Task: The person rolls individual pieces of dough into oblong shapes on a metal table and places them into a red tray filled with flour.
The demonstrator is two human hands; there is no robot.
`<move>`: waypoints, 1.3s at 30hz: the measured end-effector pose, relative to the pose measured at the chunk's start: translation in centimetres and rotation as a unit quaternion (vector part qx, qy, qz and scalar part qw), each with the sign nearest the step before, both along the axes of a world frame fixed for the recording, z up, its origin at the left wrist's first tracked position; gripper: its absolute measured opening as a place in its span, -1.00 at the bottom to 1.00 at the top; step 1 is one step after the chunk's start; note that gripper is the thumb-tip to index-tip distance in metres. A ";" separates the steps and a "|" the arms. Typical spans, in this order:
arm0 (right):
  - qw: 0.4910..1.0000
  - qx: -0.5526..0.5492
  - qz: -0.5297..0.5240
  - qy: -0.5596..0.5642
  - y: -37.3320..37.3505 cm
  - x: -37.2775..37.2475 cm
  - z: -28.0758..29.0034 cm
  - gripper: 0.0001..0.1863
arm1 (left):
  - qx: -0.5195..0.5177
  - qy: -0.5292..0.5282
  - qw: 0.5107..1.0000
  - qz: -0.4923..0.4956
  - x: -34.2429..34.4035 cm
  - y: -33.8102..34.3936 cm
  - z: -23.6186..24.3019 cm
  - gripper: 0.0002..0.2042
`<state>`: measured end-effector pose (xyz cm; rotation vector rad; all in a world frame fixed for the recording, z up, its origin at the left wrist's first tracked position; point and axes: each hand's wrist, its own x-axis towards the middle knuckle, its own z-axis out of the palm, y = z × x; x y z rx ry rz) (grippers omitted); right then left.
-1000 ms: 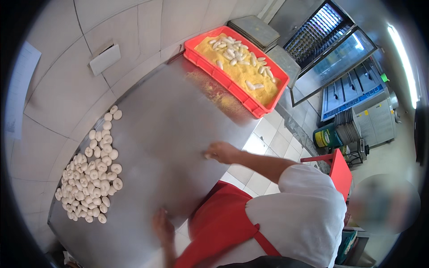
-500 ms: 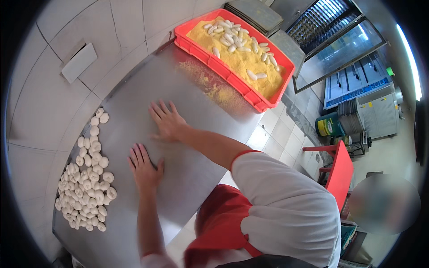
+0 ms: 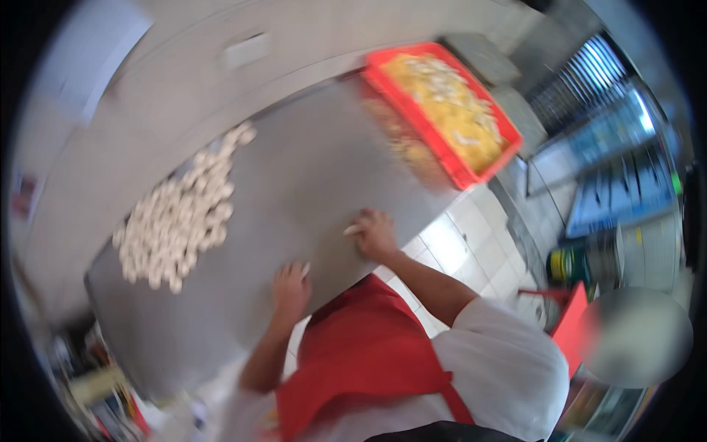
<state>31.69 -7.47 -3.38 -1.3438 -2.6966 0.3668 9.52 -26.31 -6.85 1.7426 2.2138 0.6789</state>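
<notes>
Close to the table's near edge, my left hand (image 3: 292, 291) is closed, its fingers curled, and a small pale dough piece (image 3: 305, 269) pokes out beside it. Farther right along the metal table (image 3: 294, 169), my right hand (image 3: 378, 236) is also curled, with a pale dough piece (image 3: 351, 230) showing at its thumb side. Motion blur softens the picture, and the backs of the hands hide most of both pieces. Many round white dough balls (image 3: 177, 221) lie grouped at the table's left, along the wall.
At the far right end of the table stands a red plastic tray (image 3: 462, 177) of yellow crumbs with white oval dough pieces on top. Some yellow powder (image 3: 412, 153) is scattered beside it. Stacked dark trays (image 3: 482, 59) sit behind. A red bench (image 3: 571, 324) stands on the tiled floor to the right.
Both hands have drawn back toward the near edge and gone from flat, spread fingers to curled ones with dough pieces showing. The view has swung, shifting the dough balls and red tray rightward.
</notes>
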 end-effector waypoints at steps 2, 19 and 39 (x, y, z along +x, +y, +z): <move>0.971 -0.166 -0.061 0.163 1.6 0.5 -4.8 -0.61 | 0.007 -0.223 0.974 0.028 2.7 5.7 1.4 -0.66; 0.784 -0.452 -0.078 0.418 25.2 -25.5 -2.1 -0.40 | -0.039 0.162 0.943 0.288 -26.3 29.8 1.5 -0.60; 0.995 0.010 0.086 -0.051 -1.1 8.0 -3.2 -0.20 | 0.092 -0.023 0.993 0.074 -1.2 -9.6 -2.4 -0.44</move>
